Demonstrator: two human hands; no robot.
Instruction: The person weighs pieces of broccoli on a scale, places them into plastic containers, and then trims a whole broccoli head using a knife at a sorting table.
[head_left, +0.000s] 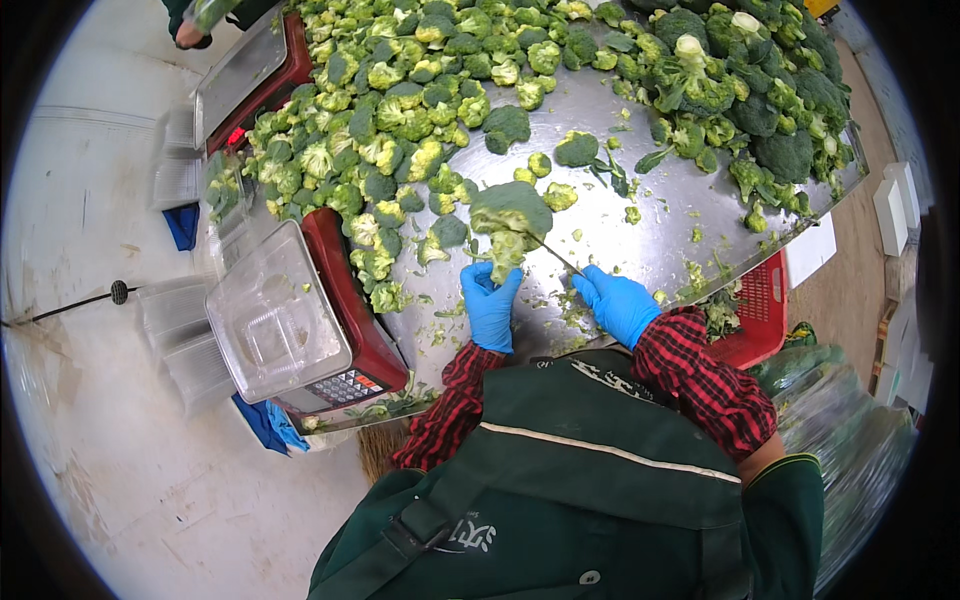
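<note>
My left hand (491, 307), in a blue glove, grips the pale stem of a broccoli head (513, 208) above the metal table (540, 322). The crown points away from me. In my right hand (619, 304), also gloved in blue, is a knife (553, 253) whose narrow blade reaches the underside of the crown beside the stem. The blade's tip is hidden by the broccoli. Small green trimmings lie scattered on the metal under both hands. Just beyond the crown are a few loose florets (559, 196).
Cut florets (405, 105) are heaped at the far left, whole broccoli heads (772, 97) at the far right. Red weighing scales (352, 300) stand on the left, the nearer holding a clear plastic tray (277, 315). A red crate (757, 315) sits below the right edge. Another person's hand (189, 34) appears top left.
</note>
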